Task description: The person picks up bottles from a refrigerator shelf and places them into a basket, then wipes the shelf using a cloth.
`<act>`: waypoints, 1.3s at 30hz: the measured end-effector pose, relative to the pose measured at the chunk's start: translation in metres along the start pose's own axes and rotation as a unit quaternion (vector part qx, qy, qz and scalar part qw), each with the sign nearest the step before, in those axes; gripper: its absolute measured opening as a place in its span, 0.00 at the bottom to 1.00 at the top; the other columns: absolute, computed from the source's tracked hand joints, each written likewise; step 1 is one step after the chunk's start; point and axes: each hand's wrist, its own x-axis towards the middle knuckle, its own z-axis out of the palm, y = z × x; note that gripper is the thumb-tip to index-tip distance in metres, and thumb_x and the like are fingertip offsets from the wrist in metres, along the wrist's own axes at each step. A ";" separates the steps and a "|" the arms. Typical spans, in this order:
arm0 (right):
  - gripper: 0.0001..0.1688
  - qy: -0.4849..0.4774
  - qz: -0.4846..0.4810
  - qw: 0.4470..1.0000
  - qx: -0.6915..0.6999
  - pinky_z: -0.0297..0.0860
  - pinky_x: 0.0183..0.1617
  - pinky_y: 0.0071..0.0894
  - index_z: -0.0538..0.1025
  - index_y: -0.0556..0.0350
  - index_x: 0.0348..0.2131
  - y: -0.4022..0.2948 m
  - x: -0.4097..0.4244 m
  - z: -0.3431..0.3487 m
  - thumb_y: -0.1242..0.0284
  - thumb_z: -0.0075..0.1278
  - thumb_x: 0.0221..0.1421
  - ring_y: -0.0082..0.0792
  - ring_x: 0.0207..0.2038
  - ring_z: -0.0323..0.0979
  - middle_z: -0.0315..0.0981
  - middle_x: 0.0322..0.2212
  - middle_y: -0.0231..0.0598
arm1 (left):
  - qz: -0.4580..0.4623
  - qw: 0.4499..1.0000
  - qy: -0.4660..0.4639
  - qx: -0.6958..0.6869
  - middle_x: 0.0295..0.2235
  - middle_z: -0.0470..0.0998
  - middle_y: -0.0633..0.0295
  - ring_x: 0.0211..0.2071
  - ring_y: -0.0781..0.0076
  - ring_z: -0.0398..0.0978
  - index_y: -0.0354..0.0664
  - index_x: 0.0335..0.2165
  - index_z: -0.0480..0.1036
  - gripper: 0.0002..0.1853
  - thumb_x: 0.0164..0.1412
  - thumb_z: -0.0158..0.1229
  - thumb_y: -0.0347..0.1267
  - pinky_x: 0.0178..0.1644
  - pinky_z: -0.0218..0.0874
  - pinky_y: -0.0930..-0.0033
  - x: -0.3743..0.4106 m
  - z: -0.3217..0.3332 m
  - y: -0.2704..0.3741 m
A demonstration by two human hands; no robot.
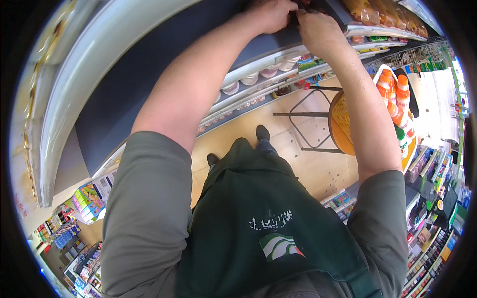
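Observation:
Both hands reach to the far end of a dark grey shelf board (pixel 156 67), near the top rim of the view. My left hand (pixel 271 15) is over the board, its fingers bent toward the right hand. Close beside it, my right hand (pixel 321 31) is over the shelf's front edge, fingertips nearly meeting the left ones. A small dark thing with some red shows between the fingertips. It is cut off by the picture's rim, so I cannot tell what it is or whether either hand grips it. Packaged bread (pixel 387 18) lies right of my right hand.
Lower shelves hold lidded cups (pixel 249 79) and small packs. On the right, a round wooden stool (pixel 341 126) bears a yellow basket (pixel 341 115) near several orange-capped bottles (pixel 402 93). A pale curved shelf edge (pixel 70 111) arches at left; a colourful carton (pixel 87 201) stands below.

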 end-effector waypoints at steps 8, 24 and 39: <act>0.11 -0.152 -0.077 0.982 0.081 0.76 0.47 0.53 0.85 0.57 0.32 -0.183 0.022 -0.044 0.68 0.57 0.61 0.55 0.41 0.82 0.83 0.33 0.56 | -0.030 0.997 -0.074 -0.010 0.45 0.80 0.49 0.50 0.43 0.76 0.40 0.43 0.80 0.16 0.56 0.56 0.22 0.53 0.70 0.49 -0.178 -0.108 -0.047; 0.24 -0.193 -0.188 0.869 0.416 0.77 0.47 0.44 0.85 0.54 0.41 -0.372 0.094 -0.059 0.56 0.64 0.52 0.44 0.41 0.84 0.85 0.35 0.50 | -0.460 0.886 -0.015 0.058 0.51 0.81 0.46 0.54 0.53 0.80 0.44 0.57 0.77 0.24 0.64 0.55 0.38 0.60 0.67 0.59 -0.401 -0.280 -0.037; 0.22 -0.130 -0.049 0.979 0.151 0.73 0.51 0.47 0.80 0.58 0.48 0.050 0.020 -0.015 0.75 0.52 0.53 0.60 0.45 0.79 0.82 0.42 0.56 | -0.148 0.986 -0.076 -0.001 0.42 0.84 0.47 0.47 0.47 0.81 0.42 0.40 0.84 0.15 0.57 0.55 0.30 0.51 0.72 0.49 -0.011 -0.002 0.042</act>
